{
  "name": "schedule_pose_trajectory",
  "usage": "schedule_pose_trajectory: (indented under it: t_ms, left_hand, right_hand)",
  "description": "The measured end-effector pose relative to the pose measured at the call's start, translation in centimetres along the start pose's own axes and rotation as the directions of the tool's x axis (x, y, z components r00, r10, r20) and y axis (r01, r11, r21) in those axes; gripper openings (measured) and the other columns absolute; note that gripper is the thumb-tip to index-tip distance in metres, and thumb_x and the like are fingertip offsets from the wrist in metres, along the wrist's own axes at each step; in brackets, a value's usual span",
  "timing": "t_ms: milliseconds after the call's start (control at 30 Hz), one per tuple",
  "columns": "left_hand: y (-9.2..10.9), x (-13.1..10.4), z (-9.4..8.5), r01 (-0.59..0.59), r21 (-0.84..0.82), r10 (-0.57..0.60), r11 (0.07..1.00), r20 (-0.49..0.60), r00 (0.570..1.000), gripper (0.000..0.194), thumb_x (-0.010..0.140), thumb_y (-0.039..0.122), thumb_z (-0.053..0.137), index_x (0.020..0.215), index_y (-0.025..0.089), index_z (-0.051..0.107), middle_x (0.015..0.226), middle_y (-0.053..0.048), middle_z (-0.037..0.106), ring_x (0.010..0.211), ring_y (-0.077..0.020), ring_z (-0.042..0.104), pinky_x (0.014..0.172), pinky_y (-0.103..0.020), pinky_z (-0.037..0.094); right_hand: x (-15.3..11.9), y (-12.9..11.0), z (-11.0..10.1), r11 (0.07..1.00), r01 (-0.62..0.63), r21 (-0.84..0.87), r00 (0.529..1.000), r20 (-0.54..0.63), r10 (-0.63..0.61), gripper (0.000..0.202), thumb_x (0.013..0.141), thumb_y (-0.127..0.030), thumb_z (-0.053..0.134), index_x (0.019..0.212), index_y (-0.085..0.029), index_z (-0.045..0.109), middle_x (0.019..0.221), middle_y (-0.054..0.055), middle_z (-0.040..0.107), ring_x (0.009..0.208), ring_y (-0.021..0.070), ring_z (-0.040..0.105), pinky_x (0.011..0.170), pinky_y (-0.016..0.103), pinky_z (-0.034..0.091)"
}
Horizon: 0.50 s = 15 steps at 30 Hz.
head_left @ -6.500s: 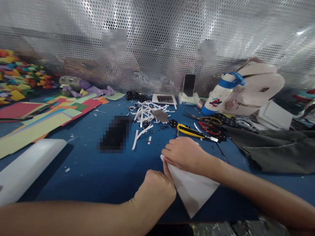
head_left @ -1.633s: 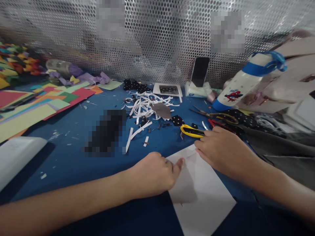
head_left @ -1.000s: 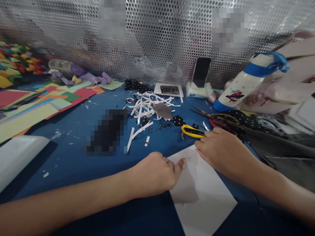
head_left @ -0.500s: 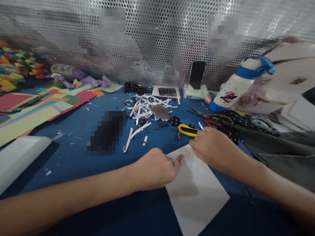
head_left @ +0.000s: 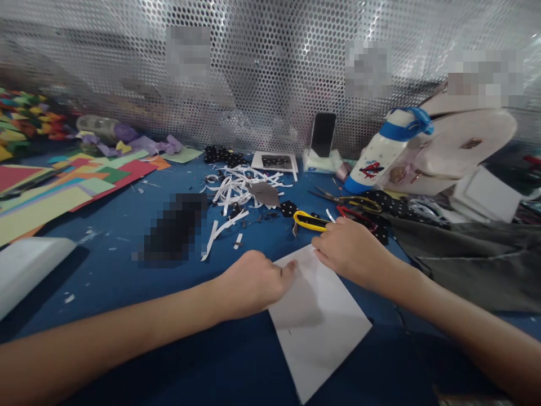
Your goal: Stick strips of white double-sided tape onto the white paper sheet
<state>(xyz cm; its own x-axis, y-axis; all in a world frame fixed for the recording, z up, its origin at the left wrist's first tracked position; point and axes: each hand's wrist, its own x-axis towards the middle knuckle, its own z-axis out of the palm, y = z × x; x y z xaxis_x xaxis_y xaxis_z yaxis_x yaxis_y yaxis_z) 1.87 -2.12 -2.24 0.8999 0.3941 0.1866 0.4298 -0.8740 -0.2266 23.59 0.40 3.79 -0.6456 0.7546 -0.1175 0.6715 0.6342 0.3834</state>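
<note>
A white sheet of paper [head_left: 323, 316] lies on the blue table, turned at an angle. My left hand [head_left: 256, 282] is closed at its upper left edge, with the thumb stretched over the sheet and the other fingers curled. At the top corner my right hand [head_left: 349, 242] is closed, its fingers pinching or pressing the paper. A yellow cutter [head_left: 310, 221] lies just beyond the right hand, partly hidden by its fingers.
Behind are white paper strips [head_left: 230, 186], scissors [head_left: 338, 197], a phone [head_left: 323, 134] and a bottle [head_left: 382, 149]. Coloured papers [head_left: 46, 197] lie at left. A pale bag [head_left: 460, 146] and dark cloth [head_left: 456, 259] are at right.
The whole view has shifted, so the table things appear further left. Both hands keep about the same place and pose on the paper.
</note>
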Motion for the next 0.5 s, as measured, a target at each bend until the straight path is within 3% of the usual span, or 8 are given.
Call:
schedule_pose_trajectory:
  t_ms: [267,500]
  left_hand:
    - [0.2,-1.5,0.2,-0.043,0.084,0.047,0.996,-0.04,0.998,0.042,0.078,0.005,0.05,0.12,-0.001,0.051,0.058,-0.001,0.061,0.045,-0.018,0.057,0.039,-0.03,0.039]
    - [-0.1,-1.4,0.1,-0.048,0.069,0.054,0.996,-0.093,0.994,0.039,0.078,0.004,0.05,0.117,-0.002,0.052,0.057,-0.001,0.06,0.042,-0.0178,0.054,0.037,-0.032,0.038]
  right_hand:
    - [-0.2,0.9,0.6,0.999,-0.003,0.032,1.0,0.022,0.002,0.021,0.092,-0.025,0.053,0.08,-0.017,0.068,0.073,0.007,0.07,0.076,0.0236,0.062,0.065,0.033,0.027]
    - [0.0,1.0,0.8,1.0,-0.015,0.022,0.998,0.059,0.014,0.018,0.09,-0.02,0.054,0.078,-0.017,0.067,0.073,0.007,0.07,0.075,0.0244,0.062,0.065,0.034,0.028]
